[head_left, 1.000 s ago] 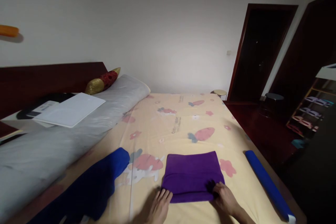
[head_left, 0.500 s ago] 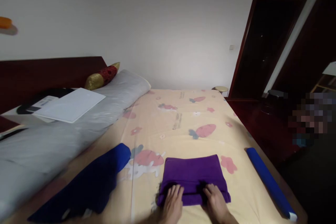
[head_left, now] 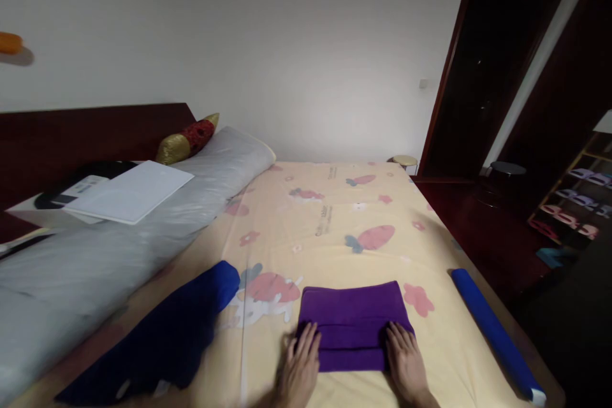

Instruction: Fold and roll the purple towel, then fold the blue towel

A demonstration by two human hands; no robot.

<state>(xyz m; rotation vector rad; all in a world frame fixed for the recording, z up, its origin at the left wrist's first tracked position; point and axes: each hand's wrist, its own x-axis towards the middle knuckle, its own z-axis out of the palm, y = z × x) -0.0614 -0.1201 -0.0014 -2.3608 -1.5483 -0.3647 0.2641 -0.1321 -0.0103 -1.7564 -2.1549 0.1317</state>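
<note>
A folded purple cloth [head_left: 352, 306] lies on the bed in front of me, its near side showing a few straight fold lines. My left hand [head_left: 302, 360] rests with outstretched fingers on the cloth's near left edge. On the near right edge lies my right hand [head_left: 405, 357], fingers also extended and pressing down flat. To the left is a crumpled dark blue cloth [head_left: 162, 338] with small white tags at its near end. A long, narrow blue strip [head_left: 495, 328], white at its near tip, lies along the bed's right side.
A patterned yellow sheet [head_left: 306, 242] covers the bed. Along the left runs a grey plastic-wrapped bundle [head_left: 157, 255] bearing a white flat board [head_left: 131, 191] and a red-and-gold cushion [head_left: 189, 139]. Beyond the right edge stand a dark stool [head_left: 507, 169] and a shoe rack [head_left: 574, 197].
Both my hands have moved apart toward the cloth's left and right edges, and my fingers have straightened. The purple cloth's near part lies flatter, with its fold lines visible between my hands.
</note>
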